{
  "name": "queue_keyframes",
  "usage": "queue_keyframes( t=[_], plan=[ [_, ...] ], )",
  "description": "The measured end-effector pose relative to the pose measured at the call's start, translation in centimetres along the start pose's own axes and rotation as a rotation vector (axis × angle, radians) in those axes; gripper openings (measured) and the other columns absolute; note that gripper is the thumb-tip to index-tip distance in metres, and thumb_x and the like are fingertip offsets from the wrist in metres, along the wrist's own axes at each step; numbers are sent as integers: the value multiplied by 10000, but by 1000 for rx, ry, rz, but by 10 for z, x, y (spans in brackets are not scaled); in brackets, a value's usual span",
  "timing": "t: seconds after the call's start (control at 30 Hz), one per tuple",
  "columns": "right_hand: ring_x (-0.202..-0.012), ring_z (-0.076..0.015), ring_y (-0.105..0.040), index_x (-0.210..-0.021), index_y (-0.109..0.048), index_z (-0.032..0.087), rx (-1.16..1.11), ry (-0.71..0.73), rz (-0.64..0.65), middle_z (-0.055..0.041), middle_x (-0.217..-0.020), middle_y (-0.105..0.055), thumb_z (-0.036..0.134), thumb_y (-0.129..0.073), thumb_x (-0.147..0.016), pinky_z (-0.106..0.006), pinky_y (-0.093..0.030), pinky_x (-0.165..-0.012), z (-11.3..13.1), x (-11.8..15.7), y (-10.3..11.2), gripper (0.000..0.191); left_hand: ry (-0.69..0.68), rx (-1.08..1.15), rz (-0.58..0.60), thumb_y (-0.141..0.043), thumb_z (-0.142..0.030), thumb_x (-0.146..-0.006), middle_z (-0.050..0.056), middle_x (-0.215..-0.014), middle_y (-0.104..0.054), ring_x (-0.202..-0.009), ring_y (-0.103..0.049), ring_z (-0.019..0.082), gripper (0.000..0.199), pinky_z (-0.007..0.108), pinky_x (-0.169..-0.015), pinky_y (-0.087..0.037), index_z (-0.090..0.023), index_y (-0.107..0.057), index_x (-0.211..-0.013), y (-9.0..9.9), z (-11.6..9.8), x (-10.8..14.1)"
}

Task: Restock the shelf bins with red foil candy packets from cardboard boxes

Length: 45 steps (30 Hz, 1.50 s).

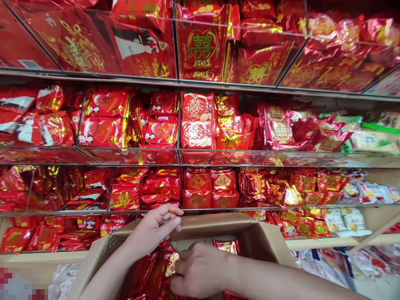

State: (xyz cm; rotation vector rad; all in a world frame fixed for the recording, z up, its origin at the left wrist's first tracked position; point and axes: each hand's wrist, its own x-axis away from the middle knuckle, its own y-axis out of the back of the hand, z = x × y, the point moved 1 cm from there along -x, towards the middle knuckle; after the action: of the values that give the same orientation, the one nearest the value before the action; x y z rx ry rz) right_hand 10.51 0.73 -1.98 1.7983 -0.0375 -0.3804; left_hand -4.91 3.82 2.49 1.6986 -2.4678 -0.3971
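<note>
Head view: red packets [150, 268] lay inside the carton [215, 224] at six o'clock, its open top apparently giving access. The right hand [201, 266] reached in among them; whether it gripped could not be told. The left hand [164, 221], fingers loosely parted, hung near the carton's twelve-o'clock side. Beyond, shelves [218, 86] held stock [197, 182] behind clear fronts [218, 157], presumably against slipping.

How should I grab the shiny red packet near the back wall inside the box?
Probably pinch the far edge of the packet, coming down from above: the box is open on top, that edge shows, and the right hand and its wrist overlap the near side.
</note>
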Motion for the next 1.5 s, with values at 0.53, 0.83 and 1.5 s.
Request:
queue_keyframes(
  t=[0.53, 0.83, 1.5],
  plan=[
    [-854, -304, -605, -1333, -328, 143, -150, -567, 632, -199, -1011, -597, 349, -771, -507, -419, -508, -660, 31, 5, -121, 959, 18, -27, 6, -526, -308, -781, -14, -689, -628, -638, -552, 104, 191, 205, -547, -396, -191, -552, -931, -8, -5, 7],
    [-679, -259, -656, -996, -637, 153, -233, -465, 748, -105, -802, -693, 183, -743, -516, -318, -513, -535, 27, -12, -86, 493, -3, -35, 7, -526, -349, -790, -11, -680, -615, -580, -508, 99, 213, 211, -519, -387, -192, -554, -932, -6, -5, 8],
    [-465, -60, -446, -723, -532, 159, -1405, -878, -469, 43, -597, -485, 444, -567, -760, -188, -392, -445, -34, 23, 37, 290, 0, 98, 49, -548, -377, -802, 22, -825, -670, -750, -582, 153, 260, 274, -698, -473, -173, -631, -940, -4, -3, 8]
  ],
)
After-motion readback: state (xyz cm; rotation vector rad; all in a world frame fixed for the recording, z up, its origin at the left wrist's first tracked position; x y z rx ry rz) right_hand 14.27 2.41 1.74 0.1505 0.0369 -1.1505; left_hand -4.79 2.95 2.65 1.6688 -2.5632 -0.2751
